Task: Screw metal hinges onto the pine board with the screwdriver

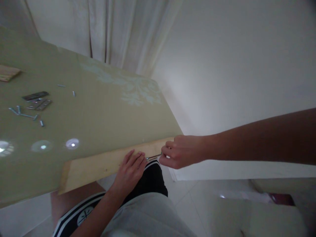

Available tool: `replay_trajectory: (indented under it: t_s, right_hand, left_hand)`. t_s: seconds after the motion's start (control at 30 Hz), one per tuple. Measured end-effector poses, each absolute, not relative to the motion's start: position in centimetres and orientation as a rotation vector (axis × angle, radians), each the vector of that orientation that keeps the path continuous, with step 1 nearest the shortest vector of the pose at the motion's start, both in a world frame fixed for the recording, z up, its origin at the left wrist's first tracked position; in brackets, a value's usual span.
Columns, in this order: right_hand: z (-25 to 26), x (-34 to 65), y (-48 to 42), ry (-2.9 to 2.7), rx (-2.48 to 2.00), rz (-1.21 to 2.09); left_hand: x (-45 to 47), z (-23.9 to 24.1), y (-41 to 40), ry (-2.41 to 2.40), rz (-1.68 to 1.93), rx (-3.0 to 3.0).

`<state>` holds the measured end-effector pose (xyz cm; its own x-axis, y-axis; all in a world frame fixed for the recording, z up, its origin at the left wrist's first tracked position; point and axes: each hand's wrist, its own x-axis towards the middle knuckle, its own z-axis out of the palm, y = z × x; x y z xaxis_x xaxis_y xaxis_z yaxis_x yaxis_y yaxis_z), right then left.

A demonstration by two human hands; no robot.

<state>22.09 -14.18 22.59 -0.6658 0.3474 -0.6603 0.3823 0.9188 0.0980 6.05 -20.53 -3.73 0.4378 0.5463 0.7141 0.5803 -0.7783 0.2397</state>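
A long pale wooden board [96,164] lies along the near edge of the table. My left hand [130,169] holds it near the middle, fingers over its top face and thumb hidden. In my right hand [176,152], closed fingers grip what looks like a screwdriver [155,156]; its thin metal shaft points left and its handle is hidden by the fist. The shaft's tip meets a small metal piece beside my left fingertips, at the board's near edge. Whether that piece is a screw or part of a hinge, I cannot make out.
On the green table [98,121] lie dark metal hinges [39,104], several loose screws [27,115] and another piece of wood [8,73] at far left. A curtain [123,33] hangs behind, and a white wall [234,65] stands to the right.
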Motion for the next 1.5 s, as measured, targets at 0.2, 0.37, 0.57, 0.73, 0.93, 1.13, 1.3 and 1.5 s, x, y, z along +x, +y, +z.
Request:
replay_trajectory:
  t_s: [0.2,0.37,0.57,0.73,0.93,1.13,1.3,1.5]
  right_hand:
    - [22.1,21.9,-13.9,2.233,0.858,-0.185]
    - [20.8,21.7,-14.8,1.659,1.799,-0.642]
    - [22.4,23.7,-15.1,2.371,0.445,0.017]
    - [22.0,23.2,-14.7,2.311,0.679,-0.074]
    - [20.9,22.2,-14.9,1.671,1.788,-0.656]
    - [22.4,23.1,-15.2,2.473,0.357,0.030]
    - [21.9,21.4,-14.4,2.271,0.828,-0.152]
    - [21.3,20.3,-13.9,1.722,1.661,-0.597]
  left_hand:
    - [6.2,-3.4,-20.5,-1.054,-1.286,-2.606]
    - [6.3,-3.4,-20.6,-1.075,-1.301,-2.602]
    - [6.0,-3.7,-20.5,-1.029,-1.286,-2.627]
    - [6.1,-3.5,-20.5,-1.055,-1.304,-2.601]
    - [6.1,-3.3,-20.6,-1.071,-1.310,-2.585]
    - [5.9,-3.7,-20.5,-1.020,-1.312,-2.630]
    - [6.1,-3.4,-20.6,-1.065,-1.311,-2.613]
    - [6.0,-2.9,-20.5,-1.048,-1.297,-2.612]
